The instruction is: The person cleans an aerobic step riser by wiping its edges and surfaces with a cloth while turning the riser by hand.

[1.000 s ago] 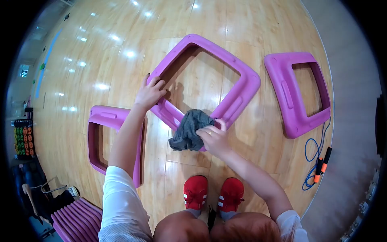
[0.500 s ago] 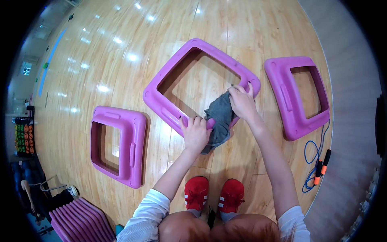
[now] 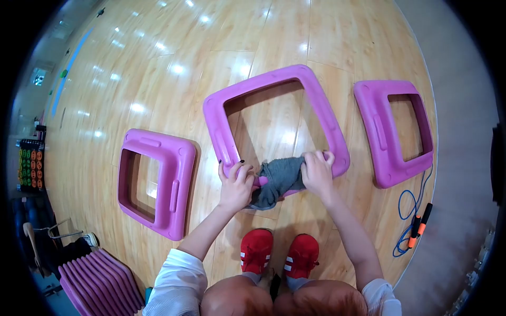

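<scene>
A pink plastic square frame (image 3: 324, 116) with an open middle is tilted between my two hands in front of my feet. My left hand (image 3: 237, 187) closes round its near left corner, fingertips over the inner edge. A grey cloth (image 3: 283, 179) lies bunched across the near side of the frame. My right hand (image 3: 318, 173) is closed on the cloth's right end, against the frame near its near right corner. The cloth hides much of that side.
Similar pink frames lie at left (image 3: 179, 184) and right (image 3: 374, 131) on the wood floor. A blue jump rope (image 3: 403, 224) with orange-black handles lies at right. Pink frames are stacked (image 3: 103, 279) at lower left, near a person's shoe (image 3: 90, 239). My red shoes (image 3: 256, 250) stand below.
The held frame has turned, so its near side now faces me, and it has shifted slightly right. Both hands moved lower with it, the right hand most, bringing the cloth along.
</scene>
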Tool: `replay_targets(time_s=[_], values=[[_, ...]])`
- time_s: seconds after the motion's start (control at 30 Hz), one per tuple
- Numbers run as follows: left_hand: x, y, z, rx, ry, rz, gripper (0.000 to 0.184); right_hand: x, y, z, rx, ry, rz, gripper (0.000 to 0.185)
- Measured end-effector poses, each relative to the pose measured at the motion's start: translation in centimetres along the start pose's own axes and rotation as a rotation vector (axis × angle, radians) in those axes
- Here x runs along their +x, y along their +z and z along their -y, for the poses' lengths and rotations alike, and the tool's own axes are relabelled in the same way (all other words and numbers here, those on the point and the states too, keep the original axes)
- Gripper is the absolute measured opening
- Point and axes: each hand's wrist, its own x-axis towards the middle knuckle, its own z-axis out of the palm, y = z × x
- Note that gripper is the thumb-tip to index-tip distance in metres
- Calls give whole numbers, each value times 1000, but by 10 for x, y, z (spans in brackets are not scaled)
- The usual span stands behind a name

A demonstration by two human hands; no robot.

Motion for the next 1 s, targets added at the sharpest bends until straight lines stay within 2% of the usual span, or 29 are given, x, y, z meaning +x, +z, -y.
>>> replay_targets(time_s=[0.27, 0.37, 0.43, 0.5, 0.53, 0.57, 0.63, 0.67, 0.7, 0.73, 0.8, 0.83, 0.9, 0.93, 1.0], values=[[27, 1, 47, 134, 93, -37, 27, -2, 9, 15, 196, 46, -153, 20], [43, -10, 53, 159, 20, -46, 26, 0, 7, 18, 308, 22, -187, 25], [51, -15, 40, 15, -86, 38, 25, -8, 4, 22, 350, 76, -176, 22], [44, -18, 14, -178, -160, -29, 39, -15, -3, 29, 803, 437, -115, 16], [40, -19, -2, -268, -177, -50, 47, -19, 2, 26, 945, 384, -250, 12], [35, -19, -18, -434, -178, -45, 49, -18, -5, 30, 1011, 366, -346, 14], [23, -9, -45, -576, -134, -43, 51, -20, -6, 26, 1071, 385, -463, 16], [20, -4, -54, -659, -182, 67, 52, -19, -10, 28, 1137, 425, -484, 19], [16, 2, -59, -741, -231, 177, 52, -16, -11, 30, 1136, 422, -481, 19], [13, 10, -59, -743, -236, 172, 52, -14, -12, 32, 1104, 394, -427, 22], [11, 21, -55, -633, -235, 319, 45, -6, -24, 45, 1098, 356, -269, 32], [11, 22, -53, -632, -238, 313, 45, -7, -15, 40, 1033, 304, -213, 37], [11, 19, -45, -929, -411, 109, 35, -1, -14, 48, 1093, 231, -115, 41], [10, 16, -45, -923, -417, 107, 35, 1, -13, 53, 1103, 174, -72, 43], [9, 9, -48, -1269, -589, 42, 32, -1, -9, 62, 1092, 102, 81, 49]])
